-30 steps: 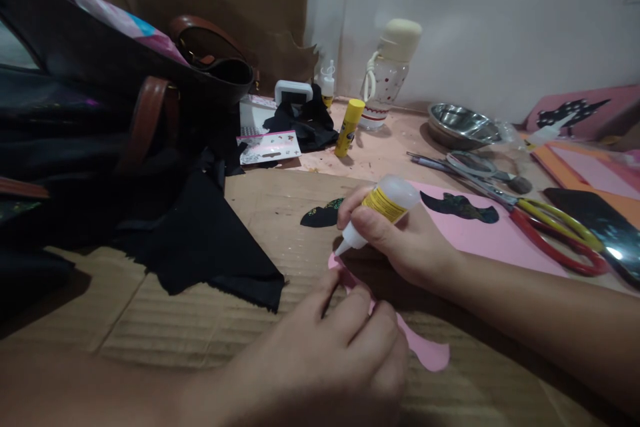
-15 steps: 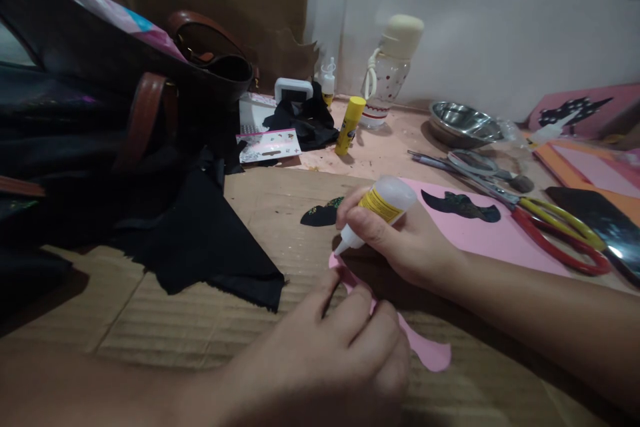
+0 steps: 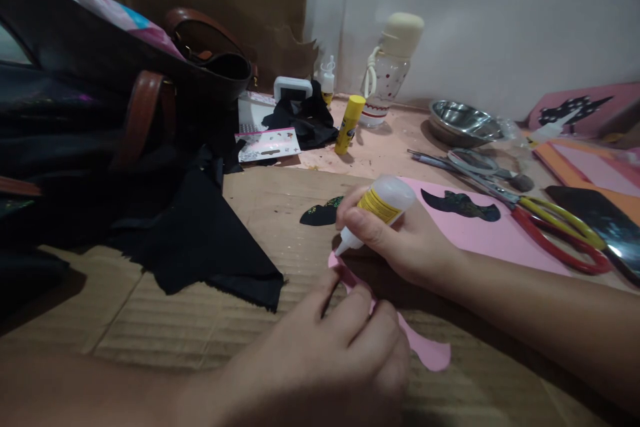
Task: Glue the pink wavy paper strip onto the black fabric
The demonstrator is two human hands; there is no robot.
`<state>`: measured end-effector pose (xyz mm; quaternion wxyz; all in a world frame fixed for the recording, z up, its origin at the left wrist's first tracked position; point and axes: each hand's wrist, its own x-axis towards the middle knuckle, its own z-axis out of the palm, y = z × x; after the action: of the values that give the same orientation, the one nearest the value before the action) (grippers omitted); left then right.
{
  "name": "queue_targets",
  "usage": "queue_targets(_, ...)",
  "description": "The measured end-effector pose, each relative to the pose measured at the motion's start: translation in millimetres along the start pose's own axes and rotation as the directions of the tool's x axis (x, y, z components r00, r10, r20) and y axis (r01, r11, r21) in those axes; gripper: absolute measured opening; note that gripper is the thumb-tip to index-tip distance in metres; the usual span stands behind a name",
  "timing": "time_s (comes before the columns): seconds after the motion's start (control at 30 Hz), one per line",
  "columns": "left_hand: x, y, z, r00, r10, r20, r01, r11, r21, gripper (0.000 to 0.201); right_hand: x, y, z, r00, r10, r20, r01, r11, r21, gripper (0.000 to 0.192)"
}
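Observation:
My right hand [image 3: 383, 230] is wrapped around a glue bottle [image 3: 393, 197] with a yellow label, tilted nozzle down. Its tip touches the upper end of a curved pink paper cutout [image 3: 433, 350] lying on the cardboard. With curled fingers, my left hand [image 3: 350, 340] holds the cutout down and covers its middle. Just behind the bottle lies a black cutout with glittery specks [image 3: 320, 213], partly hidden by my right fingers. Another black cutout [image 3: 460, 205] rests on a pink sheet [image 3: 520, 240] beyond my right wrist.
Black cloth [image 3: 215, 247] and a dark bag [image 3: 75, 100] occupy the left. A yellow glue stick [image 3: 350, 125], a drinking bottle [image 3: 393, 70] and a metal bowl [image 3: 465, 123] stand at the back. Red-and-yellow-handled scissors [image 3: 560, 233] and a dark phone-like slab [image 3: 595, 210] lie right.
Hardly anything differs. Both hands, the glue bottle and the pink cutout keep their places; the view has shifted very slightly.

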<state>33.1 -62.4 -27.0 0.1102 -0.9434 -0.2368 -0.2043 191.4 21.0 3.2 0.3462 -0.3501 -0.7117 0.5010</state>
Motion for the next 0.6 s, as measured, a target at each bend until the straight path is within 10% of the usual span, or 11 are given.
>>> queue_targets(0.6, -0.8, 0.3, -1.0, 1.0, 0.003, 0.009, -0.003, 1.0, 0.016, 0.029, -3.1, -2.4, -1.0, 0.994, 0.034, 0.101, -0.035, 0.999, 0.007, 0.046)
